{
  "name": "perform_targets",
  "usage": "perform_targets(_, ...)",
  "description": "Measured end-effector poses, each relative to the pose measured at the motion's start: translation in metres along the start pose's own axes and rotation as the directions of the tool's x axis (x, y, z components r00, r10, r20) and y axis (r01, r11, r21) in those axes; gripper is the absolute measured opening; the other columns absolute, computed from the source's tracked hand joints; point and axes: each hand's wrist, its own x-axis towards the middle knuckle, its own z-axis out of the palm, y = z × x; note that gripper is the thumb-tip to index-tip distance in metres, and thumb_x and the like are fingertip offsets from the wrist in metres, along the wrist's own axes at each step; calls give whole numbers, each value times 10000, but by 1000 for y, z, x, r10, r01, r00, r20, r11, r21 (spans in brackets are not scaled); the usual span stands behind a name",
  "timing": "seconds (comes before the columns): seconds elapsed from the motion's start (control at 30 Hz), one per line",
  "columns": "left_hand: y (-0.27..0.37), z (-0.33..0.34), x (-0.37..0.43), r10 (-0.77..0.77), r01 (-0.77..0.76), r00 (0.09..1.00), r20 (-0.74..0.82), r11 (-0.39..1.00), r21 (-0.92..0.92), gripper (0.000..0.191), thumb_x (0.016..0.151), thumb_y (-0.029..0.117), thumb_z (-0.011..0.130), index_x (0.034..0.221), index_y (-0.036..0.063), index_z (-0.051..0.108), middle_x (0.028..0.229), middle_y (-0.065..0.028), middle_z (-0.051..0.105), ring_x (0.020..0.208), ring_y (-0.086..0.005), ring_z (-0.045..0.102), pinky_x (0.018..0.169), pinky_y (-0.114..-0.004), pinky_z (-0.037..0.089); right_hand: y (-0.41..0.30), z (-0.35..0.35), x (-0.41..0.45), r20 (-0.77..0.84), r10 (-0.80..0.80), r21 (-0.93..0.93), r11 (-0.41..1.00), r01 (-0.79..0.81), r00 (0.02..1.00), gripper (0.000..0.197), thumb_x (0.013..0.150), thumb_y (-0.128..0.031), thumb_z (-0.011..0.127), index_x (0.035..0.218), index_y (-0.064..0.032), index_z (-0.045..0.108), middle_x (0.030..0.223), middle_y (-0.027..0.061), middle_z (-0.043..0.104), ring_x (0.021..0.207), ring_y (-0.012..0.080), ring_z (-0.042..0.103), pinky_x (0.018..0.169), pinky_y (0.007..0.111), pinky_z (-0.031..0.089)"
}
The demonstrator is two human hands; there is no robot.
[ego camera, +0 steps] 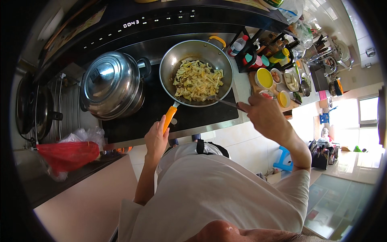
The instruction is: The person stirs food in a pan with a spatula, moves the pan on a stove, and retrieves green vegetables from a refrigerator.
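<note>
A steel wok (169,69) with orange-yellow handles sits on the black cooktop (199,116). Chopped cauliflower (196,80), lightly browned, lies heaped in it. My left hand (156,137) is closed around the wok's long orange handle (170,116), on the side nearest me. From the right, my right hand (264,116) grips a metal spatula (226,103) that slants over the wok's rim. Its blade touches the near edge of the cauliflower. My fingers hide the spatula's grip end.
A large lidded steel pot (110,81) stands left of the wok. On the right counter are a seasoning rack (242,65), a yellow bowl (264,77), a smaller yellow cup (283,99) and a cutting board (254,80). A red plastic bag (69,157) hangs at the left.
</note>
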Motion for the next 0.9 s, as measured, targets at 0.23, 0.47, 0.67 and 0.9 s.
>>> perform_targets(0.23,3,-1,1,3,-3,1000,5,1000,-2,526,768,120,655,1251,80,450,828,-60,542,708,-216,570,604,-312,485,-12,80,53,-12,80,-97,992,-81,997,196,766,-76,548,955,-34,577,830,116,578,714,254,618,586,329,497)
perform_targets(0.47,0,0,-2,-8,8,1000,-6,1000,-3,531,765,119,658,1252,84,450,827,-56,539,712,-212,569,602,-315,484,13,29,42,-103,119,-159,978,-134,988,199,781,-91,550,965,-100,628,807,93,585,714,243,622,559,336,474)
perform_targets(0.67,2,1,-1,-21,21,1000,7,1000,4,527,761,120,660,1245,88,454,832,-56,540,720,-211,574,602,-312,487,56,42,44,-142,153,-291,938,-189,978,114,779,-91,553,838,-129,642,778,60,576,759,200,598,571,324,469)
perform_targets(0.9,1,-1,1,13,-13,1000,9,1000,13,533,766,127,660,1254,86,449,836,-58,545,720,-215,578,602,-311,488,62,76,72,-226,-35,-218,976,-15,974,158,745,-61,594,867,-137,660,844,34,569,823,195,582,610,305,482)
